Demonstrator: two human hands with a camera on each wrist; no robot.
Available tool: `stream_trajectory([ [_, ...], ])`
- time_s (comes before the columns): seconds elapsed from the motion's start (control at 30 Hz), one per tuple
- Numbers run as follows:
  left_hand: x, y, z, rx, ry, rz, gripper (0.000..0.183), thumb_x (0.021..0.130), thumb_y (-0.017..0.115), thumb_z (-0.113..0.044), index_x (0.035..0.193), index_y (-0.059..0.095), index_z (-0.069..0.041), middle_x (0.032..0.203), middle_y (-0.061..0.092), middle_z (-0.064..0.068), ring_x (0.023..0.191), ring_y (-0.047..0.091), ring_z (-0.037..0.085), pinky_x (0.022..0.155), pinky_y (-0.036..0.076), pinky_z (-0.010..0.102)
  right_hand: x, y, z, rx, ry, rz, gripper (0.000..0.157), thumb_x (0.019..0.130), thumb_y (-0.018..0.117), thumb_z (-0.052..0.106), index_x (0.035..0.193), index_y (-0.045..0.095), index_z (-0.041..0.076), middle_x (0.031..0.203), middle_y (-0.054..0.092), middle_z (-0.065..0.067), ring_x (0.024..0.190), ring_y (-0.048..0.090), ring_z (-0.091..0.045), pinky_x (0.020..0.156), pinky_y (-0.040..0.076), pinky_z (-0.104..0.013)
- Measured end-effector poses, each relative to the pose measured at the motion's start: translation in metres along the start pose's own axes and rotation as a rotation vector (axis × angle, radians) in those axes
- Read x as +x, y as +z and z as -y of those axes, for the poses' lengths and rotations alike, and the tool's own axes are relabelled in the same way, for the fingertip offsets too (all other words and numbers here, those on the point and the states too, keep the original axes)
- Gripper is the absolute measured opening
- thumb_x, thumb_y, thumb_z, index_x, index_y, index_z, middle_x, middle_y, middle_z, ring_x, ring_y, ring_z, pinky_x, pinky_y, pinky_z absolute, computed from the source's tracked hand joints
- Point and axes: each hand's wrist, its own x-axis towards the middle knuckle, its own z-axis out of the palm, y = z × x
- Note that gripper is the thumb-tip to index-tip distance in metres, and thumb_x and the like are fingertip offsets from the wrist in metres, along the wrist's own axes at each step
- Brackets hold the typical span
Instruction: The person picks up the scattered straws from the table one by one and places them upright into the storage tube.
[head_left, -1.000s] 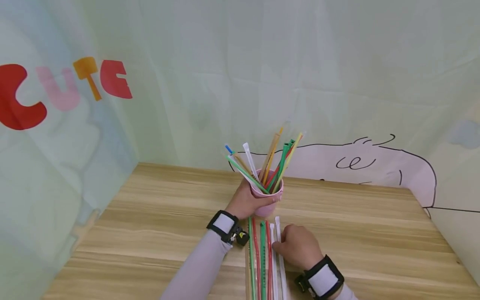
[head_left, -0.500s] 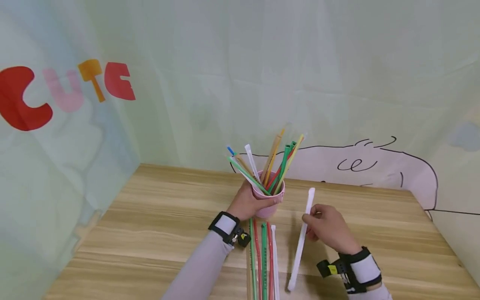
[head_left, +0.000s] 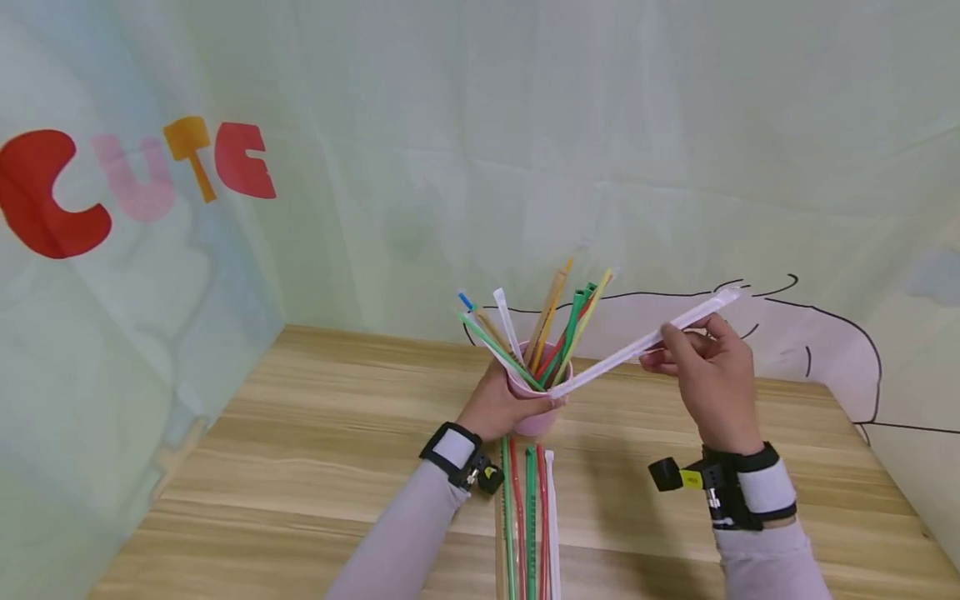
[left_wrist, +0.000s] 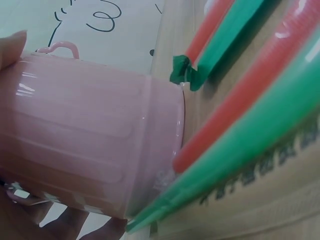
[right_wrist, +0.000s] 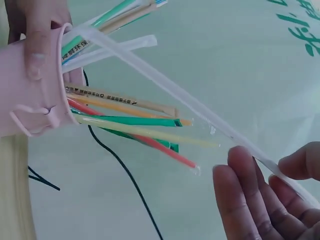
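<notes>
A pink cup [left_wrist: 90, 125] with small loop handles stands on the table, and my left hand [head_left: 491, 406] grips it around the side. Several wrapped straws in green, white, brown, orange, red and yellow lean out of its mouth, such as a yellow straw [right_wrist: 165, 135]. To the right, my right hand [head_left: 712, 375] pinches a white paper-wrapped straw [head_left: 622, 354] between thumb and fingers. That straw slants down to the left, its lower end at the cup's rim [right_wrist: 64, 75]; whether it is inside cannot be told.
Several straws lie side by side on the wooden table [head_left: 337, 400] in front of the cup, among them a green straw [head_left: 531, 525], a red straw [head_left: 543, 533] and a white straw [head_left: 554, 533]. A printed curtain [head_left: 420, 167] hangs behind the table.
My right hand has picked the outermost white straw off the row, lifted it up and to the right, and tilted its lower end to the cup. The left hand stays on the cup.
</notes>
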Motion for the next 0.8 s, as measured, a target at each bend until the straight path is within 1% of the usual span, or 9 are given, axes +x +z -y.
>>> stream_trajectory([
  [0.13,0.001,0.000,0.000,-0.016,0.021,0.006,0.077,0.076,0.083,-0.018,0.139,0.041,-0.007,0.133,0.054,0.013,0.120,0.049,0.022,0.105,0.036,0.050,0.006,0.017,0.000,-0.138,-0.118,0.017,0.023,0.096,0.060,0.020,0.110,0.057,0.003,0.089,0.070,-0.015,0.068,0.067,-0.024,0.062,0.059,-0.027],
  [0.2,0.000,0.000,0.000,-0.026,0.009,0.003,0.077,0.075,0.084,-0.019,0.138,0.042,-0.007,0.132,0.054,0.013,0.119,0.049,0.022,0.106,0.036,0.051,0.008,0.026,-0.004,-0.195,-0.143,0.047,0.022,0.096,0.061,0.019,0.110,0.058,0.003,0.089,0.070,-0.017,0.067,0.067,-0.023,0.060,0.059,-0.027],
  [0.27,0.000,0.000,0.000,-0.030,-0.006,-0.002,0.077,0.075,0.084,-0.020,0.138,0.043,-0.008,0.131,0.054,0.012,0.119,0.049,0.022,0.106,0.035,0.050,0.008,0.036,-0.009,-0.248,-0.147,0.069,0.020,0.095,0.062,0.019,0.108,0.059,0.003,0.087,0.071,-0.017,0.065,0.066,-0.020,0.059,0.059,-0.025],
  [0.33,0.001,0.000,0.004,-0.030,-0.016,-0.004,0.077,0.074,0.085,-0.024,0.138,0.043,-0.009,0.131,0.054,0.011,0.118,0.050,0.021,0.106,0.036,0.050,0.007,0.045,-0.016,-0.293,-0.133,0.093,0.019,0.095,0.062,0.020,0.105,0.060,0.004,0.085,0.072,-0.016,0.064,0.066,-0.018,0.057,0.058,-0.025],
  [0.4,0.004,0.002,0.012,-0.018,-0.019,-0.006,0.078,0.074,0.085,-0.029,0.137,0.042,-0.013,0.131,0.054,0.006,0.116,0.050,0.017,0.105,0.038,0.049,0.004,0.054,-0.024,-0.331,-0.115,0.116,0.018,0.094,0.063,0.021,0.102,0.062,0.005,0.084,0.072,-0.015,0.063,0.066,-0.017,0.056,0.057,-0.024],
  [0.5,0.009,0.004,0.028,0.000,-0.023,-0.008,0.082,0.072,0.085,-0.038,0.138,0.041,-0.023,0.131,0.053,-0.003,0.115,0.050,0.009,0.104,0.040,0.046,0.001,0.066,-0.035,-0.371,-0.081,0.135,0.020,0.093,0.065,0.024,0.098,0.065,0.005,0.082,0.071,-0.013,0.062,0.064,-0.017,0.053,0.056,-0.028],
  [0.57,0.011,0.005,0.035,0.013,-0.029,-0.011,0.083,0.071,0.085,-0.042,0.139,0.039,-0.028,0.131,0.052,-0.006,0.114,0.049,0.005,0.103,0.041,0.044,0.000,0.071,-0.042,-0.389,-0.058,0.130,0.020,0.092,0.066,0.025,0.097,0.068,0.005,0.081,0.070,-0.011,0.062,0.063,-0.017,0.051,0.055,-0.032],
  [0.7,0.011,0.006,0.036,0.010,-0.023,-0.012,0.084,0.071,0.086,-0.040,0.139,0.039,-0.028,0.133,0.051,-0.005,0.115,0.048,0.006,0.103,0.041,0.044,-0.003,0.077,-0.056,-0.399,-0.026,0.079,0.020,0.090,0.070,0.027,0.092,0.068,0.007,0.080,0.066,-0.009,0.066,0.058,-0.018,0.048,0.049,-0.032],
  [0.8,0.009,0.008,0.031,0.001,-0.022,-0.007,0.083,0.072,0.086,-0.036,0.140,0.039,-0.024,0.134,0.051,-0.002,0.116,0.048,0.008,0.104,0.040,0.046,-0.008,0.078,-0.067,-0.333,0.025,0.049,0.030,0.088,0.071,0.031,0.097,0.059,0.005,0.085,0.062,-0.010,0.073,0.054,-0.020,0.051,0.045,-0.031],
])
